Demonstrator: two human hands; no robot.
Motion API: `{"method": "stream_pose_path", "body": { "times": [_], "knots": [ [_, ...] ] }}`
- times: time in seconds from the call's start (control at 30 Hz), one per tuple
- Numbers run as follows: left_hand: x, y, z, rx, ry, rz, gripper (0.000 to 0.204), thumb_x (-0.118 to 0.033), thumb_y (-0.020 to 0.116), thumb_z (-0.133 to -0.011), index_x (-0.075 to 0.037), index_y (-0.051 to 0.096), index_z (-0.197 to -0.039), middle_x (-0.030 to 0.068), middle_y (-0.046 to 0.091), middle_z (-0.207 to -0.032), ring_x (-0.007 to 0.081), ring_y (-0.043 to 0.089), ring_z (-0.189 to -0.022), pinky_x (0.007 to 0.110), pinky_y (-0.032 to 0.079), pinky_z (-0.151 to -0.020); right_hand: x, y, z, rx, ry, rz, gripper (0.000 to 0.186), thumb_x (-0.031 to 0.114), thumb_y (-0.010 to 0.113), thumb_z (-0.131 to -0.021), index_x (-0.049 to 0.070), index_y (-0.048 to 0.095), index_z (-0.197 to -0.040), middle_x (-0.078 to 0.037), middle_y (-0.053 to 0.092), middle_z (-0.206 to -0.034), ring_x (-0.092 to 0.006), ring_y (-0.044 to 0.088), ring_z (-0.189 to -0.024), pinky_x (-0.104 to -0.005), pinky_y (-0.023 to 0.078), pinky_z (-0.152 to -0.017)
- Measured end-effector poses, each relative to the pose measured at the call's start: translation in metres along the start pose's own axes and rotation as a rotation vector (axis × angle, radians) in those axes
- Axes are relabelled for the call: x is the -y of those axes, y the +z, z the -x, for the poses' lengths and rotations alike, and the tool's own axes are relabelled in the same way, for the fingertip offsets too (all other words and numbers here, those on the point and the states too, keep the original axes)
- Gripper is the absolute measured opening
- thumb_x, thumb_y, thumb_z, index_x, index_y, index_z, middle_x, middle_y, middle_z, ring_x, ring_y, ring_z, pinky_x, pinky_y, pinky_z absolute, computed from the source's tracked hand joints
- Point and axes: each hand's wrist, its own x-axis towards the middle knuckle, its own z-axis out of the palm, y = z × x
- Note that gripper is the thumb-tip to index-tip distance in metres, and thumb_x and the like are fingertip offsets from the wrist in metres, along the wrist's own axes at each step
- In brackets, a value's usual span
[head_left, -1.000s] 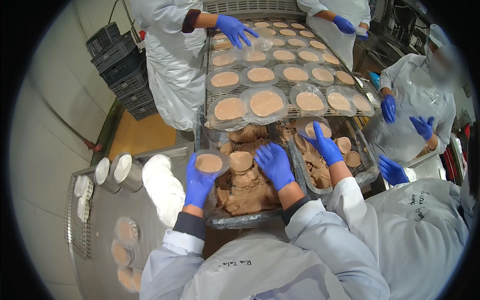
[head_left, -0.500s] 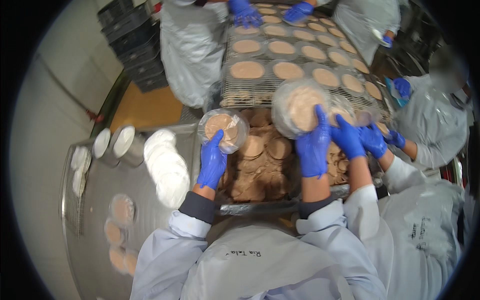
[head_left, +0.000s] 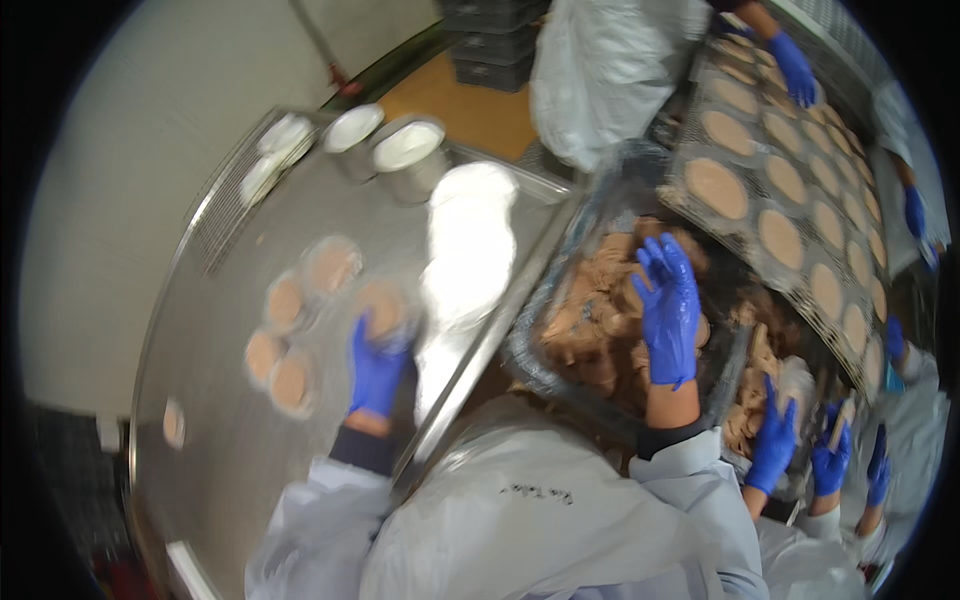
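My left hand (head_left: 378, 375), in a blue glove, holds a flat round tan patty (head_left: 382, 306) on a clear plastic round over the steel table; motion smears both. Just beyond and left of it, several like patties (head_left: 291, 383) lie on the table on clear rounds. My right hand (head_left: 668, 315), also blue-gloved, is held above a plastic-lined tub (head_left: 540, 375) with its fingers apart and nothing in it. Inside the tub, brown patties and loose pieces (head_left: 600, 325) lie heaped.
White overlapping rounds (head_left: 470, 235) lie along the right side of the steel table (head_left: 220, 470). Two metal containers (head_left: 410, 165) with white tops stand at its far edge. To the right, a wire rack (head_left: 690, 215) bears rows of patties; co-workers' gloved hands (head_left: 775, 440) work near it.
My view has turned left. The left hand has carried its patty over the steel table. My right hand has let go of the larger patty on its clear round and its fingers have spread.
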Motion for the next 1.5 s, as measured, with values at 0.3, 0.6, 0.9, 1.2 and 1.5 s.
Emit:
{"method": "stream_pose_path", "body": {
  "times": [0.3, 0.6, 0.9, 1.2, 1.5],
  "knots": [
    [0.124, 0.160, -0.077, 0.423, -0.228, -0.254, 0.039, -0.025, 0.045, -0.089, 0.001, 0.042, -0.117, 0.0178, 0.046, -0.120, 0.0271, 0.046, -0.112, 0.039, 0.040, -0.094, 0.057, -0.019, -0.010, -0.132, -0.144, -0.595, 0.044, 0.030, 0.052, -0.084, 0.007, 0.040, -0.120, -0.019, 0.031, -0.133, -0.0329, 0.035, -0.120, -0.0456, 0.031, -0.097],
    [0.203, 0.246, -0.059, 0.482, -0.291, -0.199, 0.028, -0.014, 0.060, -0.081, 0.003, 0.053, -0.102, 0.0078, 0.058, -0.089, 0.0122, 0.056, -0.076, 0.024, 0.048, -0.066, 0.069, -0.114, -0.003, -0.093, -0.147, -0.442, 0.044, 0.011, 0.038, -0.085, -0.011, 0.030, -0.123, -0.028, 0.035, -0.126, -0.0391, 0.037, -0.117, -0.0490, 0.026, -0.102],
    [0.035, 0.080, -0.082, 0.163, 0.512, -1.321, 0.042, -0.015, 0.062, -0.078, 0.002, 0.046, -0.112, 0.0135, 0.054, -0.100, 0.0208, 0.053, -0.090, 0.030, 0.044, -0.078, -0.001, 0.000, 0.039, 0.182, 0.149, -0.533, 0.064, 0.045, 0.044, -0.085, 0.001, 0.031, -0.129, -0.017, 0.033, -0.132, -0.0304, 0.033, -0.122, -0.0446, 0.025, -0.103],
    [-0.035, -0.001, -0.119, -0.103, 0.611, -1.957, 0.040, -0.014, 0.052, -0.080, 0.003, 0.048, -0.116, 0.0198, 0.055, -0.110, 0.0318, 0.054, -0.099, 0.035, 0.041, -0.086, -0.017, -0.011, 0.028, 0.202, 0.049, -0.341, 0.057, 0.040, 0.042, -0.087, 0.001, 0.032, -0.128, -0.016, 0.036, -0.131, -0.0293, 0.035, -0.121, -0.0437, 0.026, -0.103],
    [0.167, 0.223, -0.080, 0.617, -0.503, -0.343, 0.046, -0.016, 0.051, -0.085, 0.003, 0.034, -0.124, 0.0198, 0.045, -0.121, 0.0316, 0.047, -0.110, 0.042, 0.040, -0.093, 0.066, -0.056, 0.011, -0.012, -0.420, -0.477, 0.054, 0.039, 0.048, -0.086, 0.003, 0.037, -0.125, -0.013, 0.044, -0.122, -0.0277, 0.044, -0.112, -0.0416, 0.036, -0.096]
  ]
}}
